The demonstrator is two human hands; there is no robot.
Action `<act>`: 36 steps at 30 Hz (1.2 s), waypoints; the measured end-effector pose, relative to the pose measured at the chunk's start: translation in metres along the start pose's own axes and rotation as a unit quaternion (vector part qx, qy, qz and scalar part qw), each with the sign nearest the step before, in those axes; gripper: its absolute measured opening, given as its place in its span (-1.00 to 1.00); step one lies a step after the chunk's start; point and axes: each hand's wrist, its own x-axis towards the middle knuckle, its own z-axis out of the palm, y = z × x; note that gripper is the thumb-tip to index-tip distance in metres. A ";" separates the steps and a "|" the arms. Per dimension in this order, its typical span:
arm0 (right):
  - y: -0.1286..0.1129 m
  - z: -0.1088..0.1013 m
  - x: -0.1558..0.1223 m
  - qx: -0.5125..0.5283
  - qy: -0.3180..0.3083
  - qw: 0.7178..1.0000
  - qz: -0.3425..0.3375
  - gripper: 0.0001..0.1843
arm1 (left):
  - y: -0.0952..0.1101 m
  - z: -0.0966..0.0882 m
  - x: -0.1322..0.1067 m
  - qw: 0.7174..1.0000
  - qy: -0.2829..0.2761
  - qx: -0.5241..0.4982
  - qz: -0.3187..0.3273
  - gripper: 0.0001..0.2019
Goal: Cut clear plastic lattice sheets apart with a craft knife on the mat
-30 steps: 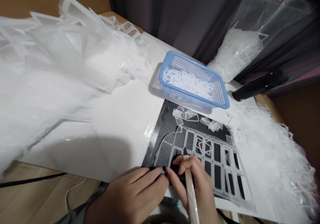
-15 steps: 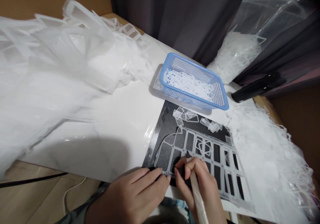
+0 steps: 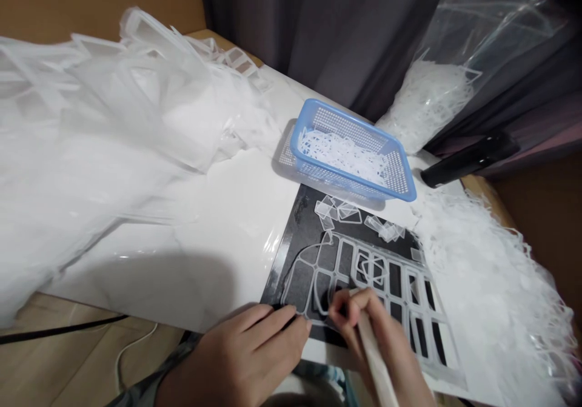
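Right hand (image 3: pixel 375 328): fingers clenched on pale slender wooden-looking tool (image 3: pixel 375 358); left hand (image 3: pixel 240 349): fingers extended, pressing translucent white plastic lattice (image 3: pixel 364 246) at lower edge of matte black sheet (image 3: pixel 304 225)

Bare left hand (image 3: pixel 254 341), bare right hand (image 3: pixel 364 322), grey patterned sleeve (image 3: pixel 175 364), blue-green printed clothing (image 3: pixel 318 372)

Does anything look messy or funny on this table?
Yes. White scraps are heaped high on the left and piled again on the right, far more than the blue basket holds, so they look spilled. Small clear pieces also lie loose on the black mat.
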 end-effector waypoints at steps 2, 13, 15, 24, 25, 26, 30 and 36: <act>-0.004 -0.018 0.005 0.002 0.050 0.999 -0.020 -0.73 | -0.001 -0.001 0.001 1.000 0.002 0.003 0.006 -0.59; 0.020 -0.073 0.019 -0.203 0.333 0.909 -0.149 -0.65 | -0.001 -0.002 0.001 1.000 -0.008 0.012 0.002 -0.62; 0.015 -0.065 0.017 -0.242 0.290 0.914 -0.146 -0.72 | -0.003 -0.002 0.002 1.000 -0.003 0.015 0.006 -0.62; 0.018 -0.057 -0.022 -0.172 -0.087 0.977 -0.087 -0.75 | 0.001 -0.003 0.004 0.998 -0.045 0.002 -0.050 -0.68; 0.021 -0.058 -0.026 -0.153 -0.087 0.981 -0.086 -0.75 | 0.003 -0.001 0.004 0.997 -0.048 -0.002 -0.059 -0.67; 0.024 -0.058 -0.028 -0.146 -0.084 0.982 -0.091 -0.72 | 0.003 0.000 0.004 0.997 -0.048 -0.006 -0.063 -0.68; 0.023 -0.055 -0.030 -0.187 -0.058 0.967 -0.160 -0.64 | 0.006 0.006 0.006 0.998 -0.039 -0.016 -0.053 -0.72; 0.023 -0.034 -0.028 -0.206 0.022 0.956 -0.206 -0.74 | 0.007 0.006 0.013 0.998 -0.050 -0.001 -0.050 -0.69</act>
